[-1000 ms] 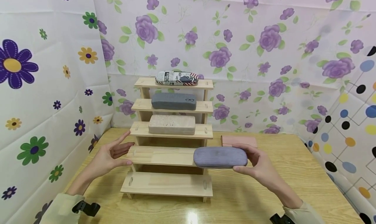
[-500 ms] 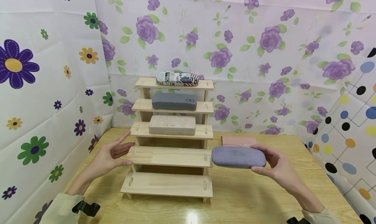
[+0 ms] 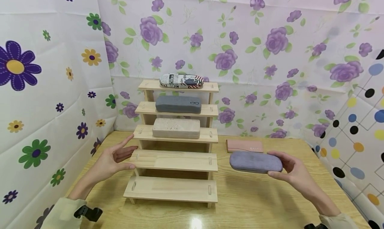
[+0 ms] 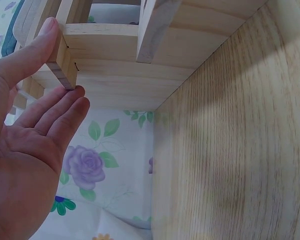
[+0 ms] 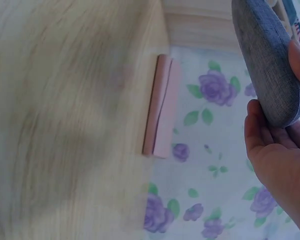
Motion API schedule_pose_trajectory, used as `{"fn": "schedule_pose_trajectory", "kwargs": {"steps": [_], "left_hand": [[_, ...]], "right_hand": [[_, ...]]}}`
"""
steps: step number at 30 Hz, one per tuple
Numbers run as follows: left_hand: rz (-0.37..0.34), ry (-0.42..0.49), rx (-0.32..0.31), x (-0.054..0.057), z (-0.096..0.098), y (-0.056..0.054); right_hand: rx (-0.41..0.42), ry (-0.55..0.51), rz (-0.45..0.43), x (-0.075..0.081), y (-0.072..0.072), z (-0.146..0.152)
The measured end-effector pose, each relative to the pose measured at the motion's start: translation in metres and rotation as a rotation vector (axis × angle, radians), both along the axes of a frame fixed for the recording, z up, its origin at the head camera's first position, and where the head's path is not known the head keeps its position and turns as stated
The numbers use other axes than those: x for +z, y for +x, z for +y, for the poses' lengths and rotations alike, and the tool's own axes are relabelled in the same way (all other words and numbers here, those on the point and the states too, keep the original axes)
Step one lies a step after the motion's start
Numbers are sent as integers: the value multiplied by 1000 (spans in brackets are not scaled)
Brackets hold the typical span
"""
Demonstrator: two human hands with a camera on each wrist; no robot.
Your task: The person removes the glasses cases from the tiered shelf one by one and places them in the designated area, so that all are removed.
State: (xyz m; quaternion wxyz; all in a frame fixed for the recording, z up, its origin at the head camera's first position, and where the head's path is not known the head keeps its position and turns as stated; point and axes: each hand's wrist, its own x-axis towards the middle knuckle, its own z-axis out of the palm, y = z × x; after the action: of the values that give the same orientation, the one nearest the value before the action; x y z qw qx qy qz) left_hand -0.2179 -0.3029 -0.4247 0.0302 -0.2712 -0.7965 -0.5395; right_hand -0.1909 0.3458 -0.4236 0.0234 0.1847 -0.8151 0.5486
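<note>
My right hand (image 3: 295,175) holds a blue-purple fabric glasses case (image 3: 256,162) by its right end, thumb in front and fingers behind. The case is raised over the table to the right of a stepped wooden display rack (image 3: 172,188). At the rack's left end, my left hand (image 3: 109,160) pinches the second-lowest board (image 4: 62,75), with the thumb at the front edge and fingertips at the rear edge. Higher tiers carry a beige glasses case (image 3: 176,128), a grey-blue one with a glasses emblem (image 3: 178,104) and a newspaper-print one (image 3: 181,81). The two lowest tiers are bare.
On the table (image 3: 249,202), a pink case (image 3: 244,146) lies behind the held one, to the right of the rack. Floral cloth (image 3: 255,72) hangs at the back, and patterned cloths stand along both sides.
My right hand has carried the blue-purple glasses case rightward from the second-lowest tier, past the rack's right end. My left hand has stayed at the rack.
</note>
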Motion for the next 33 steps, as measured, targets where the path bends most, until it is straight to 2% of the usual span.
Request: {"fn": "schedule_pose_trajectory", "kwargs": {"steps": [13, 18, 24, 33], "left_hand": [[4, -2, -2, -1, 0, -1], [6, -4, 4, -1, 0, 0], [1, -3, 4, -1, -1, 0], [-10, -9, 7, 0, 0, 1]], "right_hand": [[-70, 48, -139, -23, -22, 11], [-85, 83, -138, -33, -36, 12], [-57, 90, -145, -45, -53, 11], [-62, 123, -151, -56, -66, 13]]}}
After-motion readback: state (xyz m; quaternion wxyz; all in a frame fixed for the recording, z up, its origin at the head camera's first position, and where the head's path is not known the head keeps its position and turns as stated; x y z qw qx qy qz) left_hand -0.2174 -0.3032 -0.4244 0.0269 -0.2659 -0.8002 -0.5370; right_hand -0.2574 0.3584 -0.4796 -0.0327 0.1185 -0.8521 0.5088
